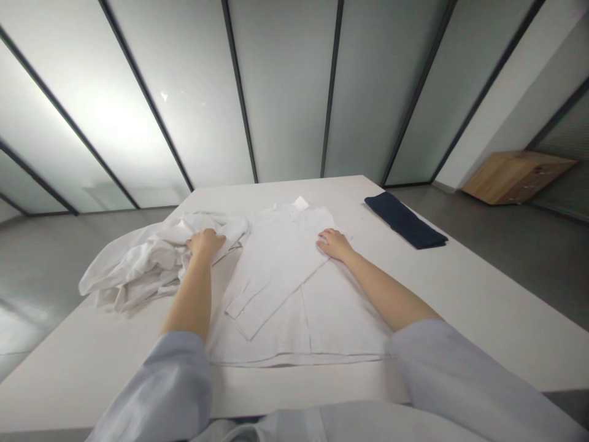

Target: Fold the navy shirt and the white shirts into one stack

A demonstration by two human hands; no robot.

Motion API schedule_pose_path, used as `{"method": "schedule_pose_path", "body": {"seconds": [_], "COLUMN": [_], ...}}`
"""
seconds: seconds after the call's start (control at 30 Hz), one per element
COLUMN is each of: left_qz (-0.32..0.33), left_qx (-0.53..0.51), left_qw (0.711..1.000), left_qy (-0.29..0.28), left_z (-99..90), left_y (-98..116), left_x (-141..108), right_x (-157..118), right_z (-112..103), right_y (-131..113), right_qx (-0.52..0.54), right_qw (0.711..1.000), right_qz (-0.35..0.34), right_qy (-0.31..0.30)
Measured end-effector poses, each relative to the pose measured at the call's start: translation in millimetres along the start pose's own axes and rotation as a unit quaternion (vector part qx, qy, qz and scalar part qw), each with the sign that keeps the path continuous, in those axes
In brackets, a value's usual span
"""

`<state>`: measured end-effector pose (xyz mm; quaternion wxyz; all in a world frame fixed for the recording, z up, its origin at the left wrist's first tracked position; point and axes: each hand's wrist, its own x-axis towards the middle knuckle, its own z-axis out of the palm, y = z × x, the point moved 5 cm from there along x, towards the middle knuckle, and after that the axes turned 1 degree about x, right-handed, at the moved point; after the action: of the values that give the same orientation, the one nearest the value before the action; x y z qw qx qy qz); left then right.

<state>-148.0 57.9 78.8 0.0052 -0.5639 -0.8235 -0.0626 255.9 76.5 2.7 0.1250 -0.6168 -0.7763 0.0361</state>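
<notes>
Two hands rest well apart on the white bench [497,307]: the right hand [335,244] lies open on a folded white shirt [294,294] at center, while the left hand [205,242] seems clamped on a crumpled white garment [138,264] at left. A folded navy cloth [405,221] lies farther off, upper right.

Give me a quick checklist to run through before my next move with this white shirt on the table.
1. The white shirt lies flat on the table: ok.
2. The folded sleeve lies across its front, with the cuff neat: ok.
3. The crumpled white cloth beside the shirt is smoothed out: not ok, it is bunched up.
4. The left hand has a firm grip on that cloth: cannot tell.
5. The right hand rests flat on the shirt: ok.
6. The folded navy cloth lies apart from the shirt: ok.
</notes>
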Motion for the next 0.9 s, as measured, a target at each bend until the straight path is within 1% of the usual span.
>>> {"method": "schedule_pose_path", "body": {"seconds": [0.07,0.1,0.17,0.27,0.37,0.43,0.47,0.53,0.57,0.6,0.63,0.67,0.73,0.77,0.8,0.83,0.9], "left_qz": [0.046,0.080,0.136,0.186,0.207,0.194,0.182,0.156,0.153,0.157,0.182,0.212,0.260,0.274,0.283,0.287,0.285], "left_qx": [0.007,0.008,0.005,-0.042,-0.150,-0.250,-0.304,-0.409,-0.453,-0.491,-0.522,-0.544,-0.562,-0.560,-0.554,-0.546,-0.531], "left_qw": [0.996,0.992,0.983,0.971,0.954,0.937,0.924,0.889,0.865,0.843,0.816,0.790,0.749,0.740,0.738,0.742,0.764], "left_qy": [-0.073,-0.096,-0.122,-0.146,-0.158,-0.150,-0.141,-0.135,-0.149,-0.156,-0.168,-0.188,-0.234,-0.253,-0.263,-0.262,-0.231], "left_z": [-2.2,-4.5,-11.0,-22.9,-31.8,-33.2,-32.3,-26.4,-21.7,-18.0,-15.3,-12.8,-7.1,-3.7,0.0,3.9,12.5], "left_y": [-6.7,-8.9,-11.7,-6.2,17.0,39.7,52.4,79.6,94.5,108.9,123.5,136.9,155.5,160.3,161.9,160.9,152.5], "left_x": [6.8,8.2,7.1,-1.0,-9.0,-11.4,-12.2,-15.3,-18.5,-22.3,-27.3,-33.1,-43.7,-47.3,-48.9,-48.4,-41.7], "right_x": [0.0,0.0,-0.1,-0.1,2.0,5.0,6.7,8.7,8.5,7.1,4.5,0.6,-8.6,-12.5,-14.8,-15.5,-12.2], "right_z": [0.0,0.2,0.6,0.2,-3.6,-10.2,-14.9,-24.4,-27.5,-28.2,-26.3,-22.8,-13.0,-7.9,-3.0,1.6,9.1], "right_y": [-0.3,-0.3,-0.4,-0.8,-5.1,-15.0,-23.1,-45.0,-57.6,-71.0,-84.6,-98.2,-121.4,-129.5,-134.7,-137.3,-135.7], "right_qx": [0.000,0.001,0.004,0.006,0.001,0.018,0.047,0.158,0.238,0.327,0.416,0.494,0.608,0.643,0.667,0.682,0.692], "right_qw": [1.000,1.000,1.000,1.000,0.999,0.999,0.998,0.987,0.971,0.944,0.906,0.862,0.772,0.738,0.714,0.700,0.692], "right_qz": [0.002,0.003,0.005,0.011,0.025,0.025,0.018,-0.003,-0.009,-0.009,0.000,0.012,0.050,0.070,0.090,0.108,0.136], "right_qy": [0.001,0.002,0.001,-0.005,-0.024,-0.030,-0.025,-0.015,-0.021,-0.042,-0.076,-0.115,-0.179,-0.193,-0.194,-0.185,-0.154]}}
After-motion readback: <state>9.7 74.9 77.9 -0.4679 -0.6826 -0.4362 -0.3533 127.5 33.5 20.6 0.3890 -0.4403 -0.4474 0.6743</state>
